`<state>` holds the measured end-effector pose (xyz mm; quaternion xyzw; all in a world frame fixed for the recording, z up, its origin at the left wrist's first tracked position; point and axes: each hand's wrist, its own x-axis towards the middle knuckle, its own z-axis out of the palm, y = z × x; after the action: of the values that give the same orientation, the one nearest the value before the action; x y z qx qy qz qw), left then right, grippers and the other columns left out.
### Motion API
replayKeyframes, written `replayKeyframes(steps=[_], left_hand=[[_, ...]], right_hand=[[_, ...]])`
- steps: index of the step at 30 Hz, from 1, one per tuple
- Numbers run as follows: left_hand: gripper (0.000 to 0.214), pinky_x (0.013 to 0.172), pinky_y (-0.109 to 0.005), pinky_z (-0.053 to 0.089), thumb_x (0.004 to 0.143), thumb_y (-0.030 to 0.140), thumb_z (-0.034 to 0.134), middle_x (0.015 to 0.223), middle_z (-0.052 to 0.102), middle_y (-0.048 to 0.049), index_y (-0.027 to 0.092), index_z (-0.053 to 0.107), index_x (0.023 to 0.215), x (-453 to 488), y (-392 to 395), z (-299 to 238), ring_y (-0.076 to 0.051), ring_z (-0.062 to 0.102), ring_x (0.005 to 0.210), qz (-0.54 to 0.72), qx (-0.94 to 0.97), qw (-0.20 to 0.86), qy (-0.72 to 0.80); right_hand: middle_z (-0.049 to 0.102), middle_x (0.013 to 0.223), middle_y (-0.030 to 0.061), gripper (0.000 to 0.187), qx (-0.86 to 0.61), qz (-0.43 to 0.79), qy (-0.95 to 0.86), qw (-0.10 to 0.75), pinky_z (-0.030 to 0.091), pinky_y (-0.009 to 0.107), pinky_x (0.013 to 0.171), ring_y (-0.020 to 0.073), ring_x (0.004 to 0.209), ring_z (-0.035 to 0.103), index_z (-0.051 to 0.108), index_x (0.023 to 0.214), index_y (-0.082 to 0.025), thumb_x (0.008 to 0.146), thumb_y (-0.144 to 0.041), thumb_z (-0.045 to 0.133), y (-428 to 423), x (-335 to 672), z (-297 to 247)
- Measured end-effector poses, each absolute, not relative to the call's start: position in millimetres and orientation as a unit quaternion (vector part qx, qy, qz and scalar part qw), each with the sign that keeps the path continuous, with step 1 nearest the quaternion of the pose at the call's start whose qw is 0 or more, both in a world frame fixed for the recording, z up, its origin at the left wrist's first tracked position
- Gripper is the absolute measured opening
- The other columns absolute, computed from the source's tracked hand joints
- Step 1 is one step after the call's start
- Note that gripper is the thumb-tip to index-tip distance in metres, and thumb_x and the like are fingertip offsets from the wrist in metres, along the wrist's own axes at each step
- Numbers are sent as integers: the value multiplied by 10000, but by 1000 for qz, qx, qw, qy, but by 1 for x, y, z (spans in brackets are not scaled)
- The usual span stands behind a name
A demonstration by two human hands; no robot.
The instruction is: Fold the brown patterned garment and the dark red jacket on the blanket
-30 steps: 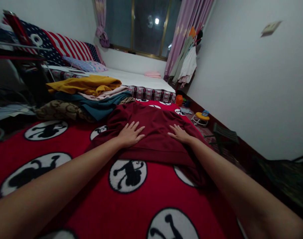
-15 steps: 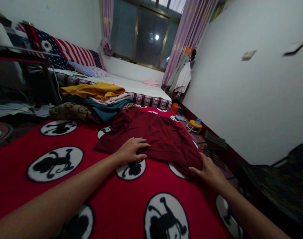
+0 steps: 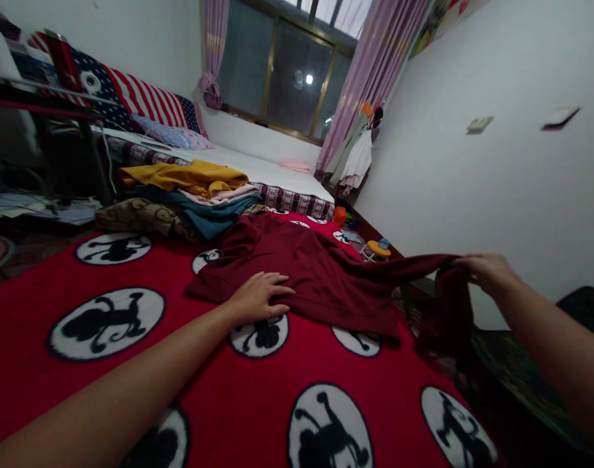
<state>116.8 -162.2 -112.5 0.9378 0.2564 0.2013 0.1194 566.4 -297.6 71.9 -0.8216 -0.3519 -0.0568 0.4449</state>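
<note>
A dark red long-sleeved top (image 3: 297, 266) lies spread on a red blanket (image 3: 229, 403) patterned with black monkey figures in white ovals. My left hand (image 3: 260, 297) rests on the top's lower edge, fingers stretched out and apart. My right hand (image 3: 489, 270) is closed around one sleeve and holds it raised off to the right. The sleeve is pulled taut from the body of the top, and its end hangs down below my hand.
Beyond the top, to the left, is a pile of clothes with a mustard garment (image 3: 190, 175) over a teal one (image 3: 214, 218). A bed (image 3: 258, 169) stands under the window. At right are a yellow stool (image 3: 379, 249) and a camouflage-covered chair (image 3: 526, 370); a desk (image 3: 43, 107) is at left.
My right hand has risen and moved right, lifting the sleeve from the blanket and drawing it out sideways. My left hand stays in place on the hem.
</note>
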Motion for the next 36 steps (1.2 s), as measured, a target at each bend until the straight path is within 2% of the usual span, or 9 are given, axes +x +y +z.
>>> replayKeyframes(steps=[2,6,8,13,16,24,28,32,36], left_hand=[[447,1134,-490,278,839,528,604,1462,480,-20,383,618,1261,116,-162,-112,-285,424,1348,197,940,117,254],[504,1140,-505,270,846,528,592,1480,458,-38,350,572,1317,112,-161,-113,-280,408,1364,188,941,125,250],[542,1144,-497,268,841,523,600,1479,458,-52,320,551,1341,111,-161,-113,-276,410,1363,189,940,133,252],[547,1143,-478,279,838,528,608,1457,486,-60,298,562,1331,110,-161,-114,-273,427,1352,205,935,145,252],[521,1139,-467,286,841,525,611,1445,499,-63,296,584,1307,110,-161,-113,-266,439,1343,212,932,151,254],[473,1091,-368,378,887,460,575,1355,579,-81,217,595,1292,108,-165,-107,-224,516,1264,278,903,177,275],[331,1062,-356,406,884,359,559,1285,597,-88,202,679,1150,78,-152,-100,-238,536,1202,360,833,65,414],[430,935,-409,474,814,442,620,1150,635,-127,192,663,1162,36,-136,-98,-313,573,1095,315,759,-38,568],[544,778,-367,509,788,589,610,1020,703,-117,223,632,1189,25,-133,-102,-311,655,942,278,734,11,619]], right_hand=[[599,675,36,136,-784,-51,-353,508,513,328,623,122,563,564,634,863,-102,752,-77,559,-259,539,89],[562,1258,134,715,-667,0,-486,564,510,354,869,215,1038,611,461,1344,-117,673,-91,706,-192,469,93],[589,1250,113,731,-632,32,-566,528,491,397,935,235,1073,603,473,1339,-138,658,-148,739,-179,443,75],[656,1162,128,373,-656,-32,-678,329,447,446,1000,263,1113,595,638,1115,-146,784,-318,636,-211,417,-21],[591,1276,189,473,-713,-96,-652,241,388,465,1058,307,1234,521,628,1171,-114,786,-389,640,-241,419,-82],[618,1253,155,433,-718,-87,-626,292,385,442,1052,271,1200,543,665,1090,-139,885,-464,465,-253,425,-123],[671,1115,112,440,-697,-114,-628,328,433,413,967,262,1073,590,672,1004,-178,873,-553,481,-264,417,-112],[656,1080,96,382,-711,-191,-617,280,449,393,882,275,1029,572,646,1071,-189,842,-476,542,-273,406,-108],[653,1057,116,356,-770,-220,-563,206,450,382,787,291,990,569,652,1099,-175,825,-361,522,-273,400,-107]])
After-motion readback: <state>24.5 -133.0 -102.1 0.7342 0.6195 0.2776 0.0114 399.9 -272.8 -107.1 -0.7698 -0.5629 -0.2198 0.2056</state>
